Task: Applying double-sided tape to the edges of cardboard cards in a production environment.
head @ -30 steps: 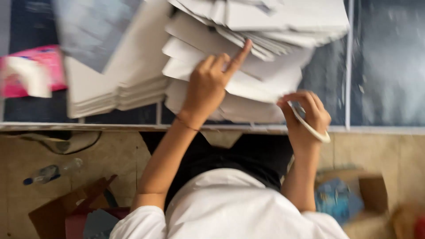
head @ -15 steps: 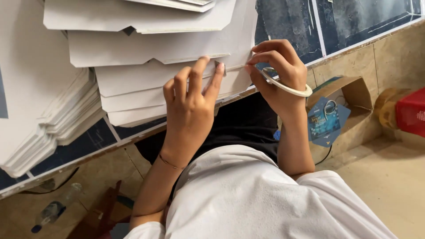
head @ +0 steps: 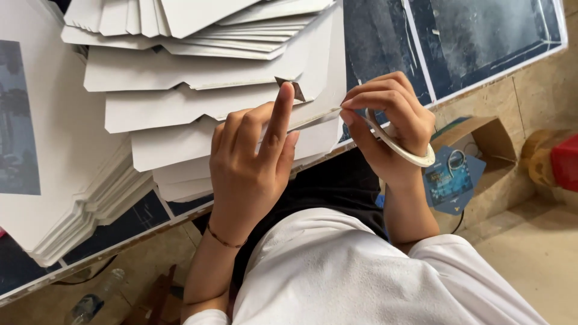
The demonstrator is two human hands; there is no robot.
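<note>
1. Pressing down on a stack of white die-cut cardboard sheets [head: 198,138], the person's left hand [head: 250,171] lies flat with fingers spread, the index finger raised, gripping nothing.
2. The right hand [head: 391,129] has thumb and fingertips pinched together on a thin strip of tape [head: 319,117] at the edge of the top sheet.
3. A roll of pale tape [head: 400,150] hangs looped around that hand's lower fingers.
4. The sheets sit on a dark blue table [head: 481,42], beside a second, taller pile of white board [head: 66,198] to the left.
5. An open brown carton [head: 487,141] rests on the tiled floor [head: 542,253] below, with a plastic bottle [head: 90,298] at lower left.
</note>
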